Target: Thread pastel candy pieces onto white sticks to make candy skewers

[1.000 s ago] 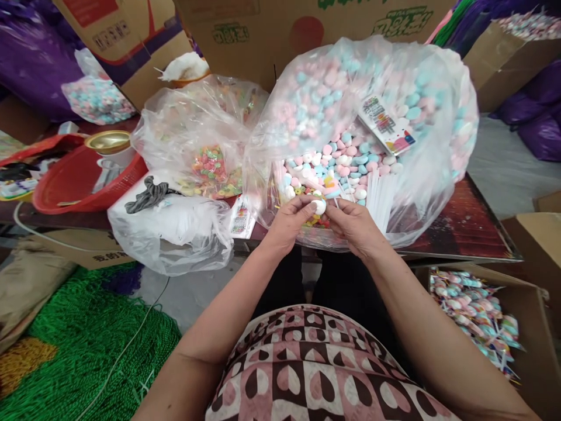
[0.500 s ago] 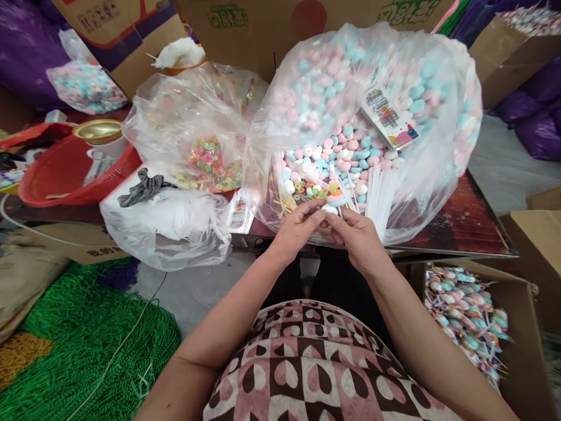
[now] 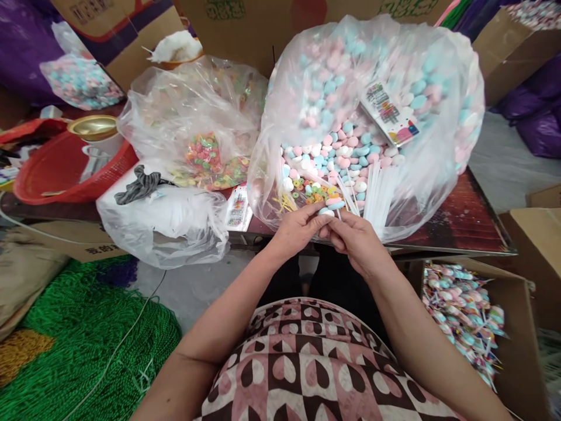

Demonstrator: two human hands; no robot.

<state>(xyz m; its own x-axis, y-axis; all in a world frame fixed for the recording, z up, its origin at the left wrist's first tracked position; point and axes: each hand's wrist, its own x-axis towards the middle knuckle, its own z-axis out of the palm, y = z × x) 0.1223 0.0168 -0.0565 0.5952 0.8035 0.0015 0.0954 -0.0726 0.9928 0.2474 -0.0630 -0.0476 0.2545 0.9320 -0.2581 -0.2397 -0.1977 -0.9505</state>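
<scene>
My left hand [image 3: 297, 229] and my right hand [image 3: 356, 240] meet at the mouth of a big clear bag [image 3: 421, 175] of pink, blue and white candies [image 3: 346, 153]. Both pinch a small stack of candy pieces [image 3: 331, 204] on a thin stick, fingers closed round it. Loose white sticks [image 3: 379, 193] and small coloured ring candies [image 3: 313, 192] lie just beyond my fingertips inside the bag. A printed label card [image 3: 388, 114] rests on the candies.
A second clear bag of coloured ring candies [image 3: 205, 155] sits left of the big one, with a white bag [image 3: 162, 219] below it. A red basket [image 3: 65, 169] stands far left. A cardboard box of wrapped lollipops [image 3: 464, 310] is at the lower right. Green cord [image 3: 87, 339] lies lower left.
A white candy held between my fingers has gone down onto the stick with pink and blue pieces. My hands dropped slightly toward me while the view tilted.
</scene>
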